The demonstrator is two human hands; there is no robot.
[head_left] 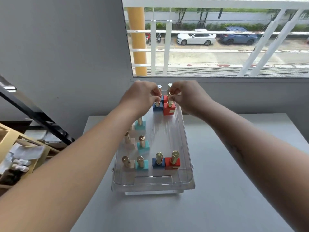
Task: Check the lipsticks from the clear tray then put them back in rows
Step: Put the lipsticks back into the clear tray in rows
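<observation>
A clear tray lies lengthwise on the white table. Upright in it stand several lipsticks with gold tubes and coloured square bases. At the far end my left hand pinches the gold tube of a blue-based lipstick. My right hand pinches the gold tube of a red-based lipstick beside it. Another blue and another red one stand just behind them. The near row holds a pink-based, a teal-based, a blue-based and a red-based lipstick. More teal and pink ones stand along the left side.
A grey wall and a window with white bars rise right behind the tray's far end. Left of the table sit a wooden shelf with cloths and a black slanted rail. Bare table surface stretches to the right of the tray and in front of it.
</observation>
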